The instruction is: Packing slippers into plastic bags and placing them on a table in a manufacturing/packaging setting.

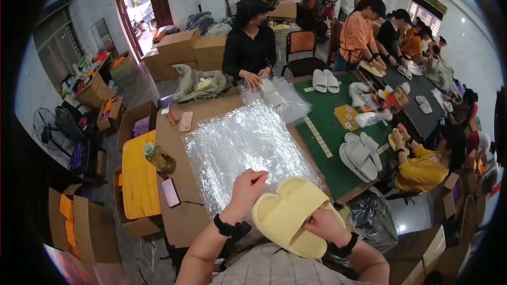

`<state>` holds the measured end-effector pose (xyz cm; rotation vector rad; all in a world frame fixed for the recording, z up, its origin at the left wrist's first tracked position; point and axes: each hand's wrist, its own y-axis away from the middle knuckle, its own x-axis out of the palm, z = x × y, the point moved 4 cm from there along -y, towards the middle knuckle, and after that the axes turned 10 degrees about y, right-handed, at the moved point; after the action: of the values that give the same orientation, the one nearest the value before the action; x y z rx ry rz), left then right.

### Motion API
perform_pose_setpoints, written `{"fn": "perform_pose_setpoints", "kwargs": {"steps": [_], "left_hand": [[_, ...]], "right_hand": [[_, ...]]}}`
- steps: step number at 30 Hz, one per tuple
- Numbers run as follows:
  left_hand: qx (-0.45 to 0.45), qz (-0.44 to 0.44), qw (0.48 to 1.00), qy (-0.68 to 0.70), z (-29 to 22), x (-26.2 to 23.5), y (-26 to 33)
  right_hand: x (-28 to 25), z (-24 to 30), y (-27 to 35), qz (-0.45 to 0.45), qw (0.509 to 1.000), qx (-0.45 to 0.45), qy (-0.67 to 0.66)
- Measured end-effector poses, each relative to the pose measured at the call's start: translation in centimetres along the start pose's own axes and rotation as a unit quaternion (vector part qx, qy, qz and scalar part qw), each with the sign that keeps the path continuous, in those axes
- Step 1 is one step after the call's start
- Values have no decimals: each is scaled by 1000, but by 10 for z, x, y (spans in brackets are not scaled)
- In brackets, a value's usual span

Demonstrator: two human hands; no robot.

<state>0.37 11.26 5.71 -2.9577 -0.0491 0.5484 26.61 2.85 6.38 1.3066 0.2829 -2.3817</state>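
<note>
A pair of pale yellow slippers (290, 212) is close in front of me, one partly behind the other. My right hand (323, 225) is closed on them, its fingers tucked inside the opening under the strap. Just left of the slippers, my left hand (249, 186) hovers over the clear plastic bags (232, 140) with thumb and fingers pinched together. Whether anything thin is in that pinch I cannot make out. The bags lie flat in a shiny stack on the brown cardboard-covered table (182, 221).
A green bottle (158, 157), a phone (170, 192) and a patterned pink case (186, 121) lie left of the bags. Grey slippers (360, 155) rest on the green table (317, 113). Opposite, a person in black (251, 47) handles plastic. Cartons (87, 221) stand at left.
</note>
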Motion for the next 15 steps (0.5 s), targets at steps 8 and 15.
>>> {"fn": "perform_pose_setpoints", "kwargs": {"steps": [8,15], "left_hand": [[34,20,999,-20,-29,11,14],[193,22,974,-120,-59,26,35]], "right_hand": [[12,0,-9,-36,998,27,36],[33,15,-55,-56,997,43,41]]}}
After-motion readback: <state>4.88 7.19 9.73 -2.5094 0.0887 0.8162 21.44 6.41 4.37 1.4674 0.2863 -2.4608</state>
